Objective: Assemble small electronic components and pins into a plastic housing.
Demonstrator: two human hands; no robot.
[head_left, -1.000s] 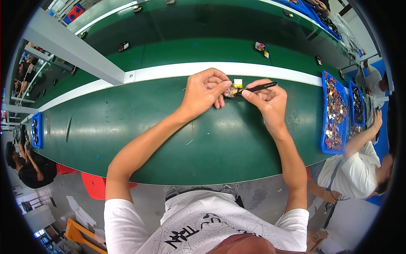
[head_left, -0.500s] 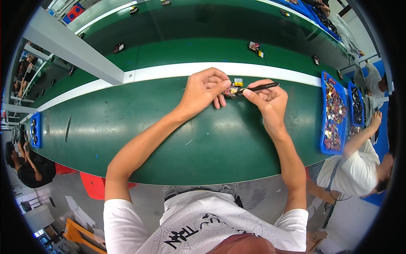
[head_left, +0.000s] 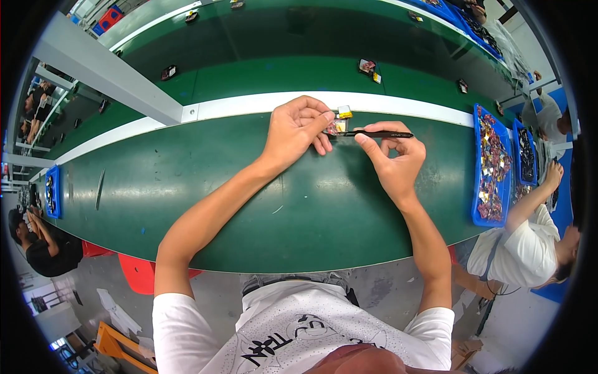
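Observation:
My left hand [head_left: 298, 129] is closed, pinching a small electronic assembly [head_left: 336, 127] above the bench, with a reddish circuit board on it. A small silver and yellow block [head_left: 344, 112], which looks like a battery, sits at the assembly's far edge. In my right hand [head_left: 398, 161] is a pair of black tweezers [head_left: 387, 134], held nearly level. Their tip points left and reaches the assembly; whether it grips a part is too small to tell. My left fingers hide part of the assembly.
Beyond the white rail [head_left: 249, 105] runs a green conveyor belt [head_left: 280, 71] carrying several small assemblies [head_left: 367, 66]. At the right stands a blue tray [head_left: 479, 168] of reddish boards, near a co-worker [head_left: 523, 249]. A thin metal rod [head_left: 99, 188] lies on the bench's left.
The tweezers have turned from slanting to nearly level. The assembly and my left hand have shifted slightly left. Pieces on the belt have moved left.

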